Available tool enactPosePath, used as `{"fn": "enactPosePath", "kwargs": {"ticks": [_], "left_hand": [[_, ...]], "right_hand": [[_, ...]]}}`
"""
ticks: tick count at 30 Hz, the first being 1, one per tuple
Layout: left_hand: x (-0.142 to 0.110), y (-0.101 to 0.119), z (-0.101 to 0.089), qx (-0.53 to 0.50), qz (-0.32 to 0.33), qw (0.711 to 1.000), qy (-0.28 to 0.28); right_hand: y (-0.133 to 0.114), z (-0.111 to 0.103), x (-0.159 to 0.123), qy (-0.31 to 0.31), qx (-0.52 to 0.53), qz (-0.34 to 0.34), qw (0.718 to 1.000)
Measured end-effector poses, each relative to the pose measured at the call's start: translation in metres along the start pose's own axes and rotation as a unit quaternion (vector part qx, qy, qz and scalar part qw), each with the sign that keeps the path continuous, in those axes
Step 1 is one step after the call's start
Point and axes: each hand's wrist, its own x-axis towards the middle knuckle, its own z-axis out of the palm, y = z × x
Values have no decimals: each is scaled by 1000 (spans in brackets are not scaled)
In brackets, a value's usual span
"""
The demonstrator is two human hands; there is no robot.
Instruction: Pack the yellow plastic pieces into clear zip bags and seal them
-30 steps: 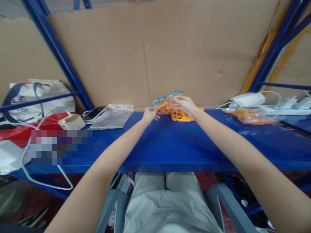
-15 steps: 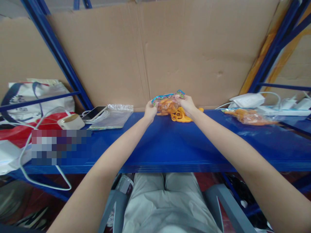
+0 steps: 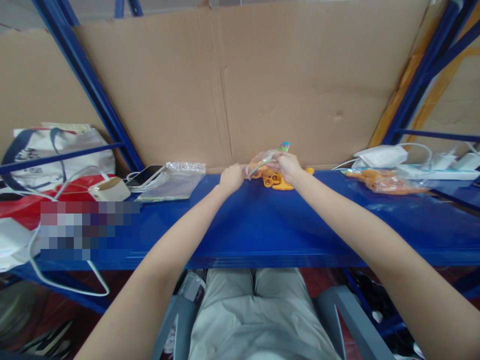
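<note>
A clear plastic bag point(image 3: 262, 159) with a coloured printed strip and orange pieces inside is stretched between my two hands. My left hand point(image 3: 231, 179) is closed on its left end, low over the blue shelf. Higher up on the other side, my right hand point(image 3: 288, 166) pinches the bag near the printed strip. Orange plastic parts point(image 3: 278, 182) with round holes lie on the shelf just below the bag, partly hidden by it and by my right hand. What exactly the orange pieces inside are I cannot make out.
At right, another bag of orange parts point(image 3: 386, 180) lies before a white power strip point(image 3: 442, 171). On the left are flat clear bags point(image 3: 174, 182), a phone point(image 3: 146, 175), a charger point(image 3: 109, 189) and cables. A cardboard panel point(image 3: 281, 75) stands behind the blue shelf point(image 3: 262, 230).
The bag has turned, its printed strip now slanting up to the right instead of lying along the top. My left hand has moved slightly down from the strip to the bag's left end.
</note>
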Motion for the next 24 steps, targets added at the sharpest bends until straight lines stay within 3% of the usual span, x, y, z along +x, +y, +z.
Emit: {"fn": "enactPosePath", "kwargs": {"ticks": [4, 8, 11, 16, 21, 24], "left_hand": [[2, 9, 4, -195, -93, 977, -1], [2, 17, 7, -348, -115, 931, 8], [2, 21, 5, -363, -117, 924, -32], [7, 25, -8, -345, -93, 932, -53], [16, 37, -22, -325, -49, 944, 27], [24, 45, -27, -323, -12, 941, 99]], "right_hand": [[4, 1, 3, 5, -44, -112, 993], [-1, -6, 10, 23, -163, -211, 964], [-8, -16, 20, 40, -223, -263, 938], [-24, -32, 39, 46, -287, -268, 918], [-51, -45, 51, 49, -317, -363, 875], [-66, -43, 49, 44, -253, -380, 888]]}}
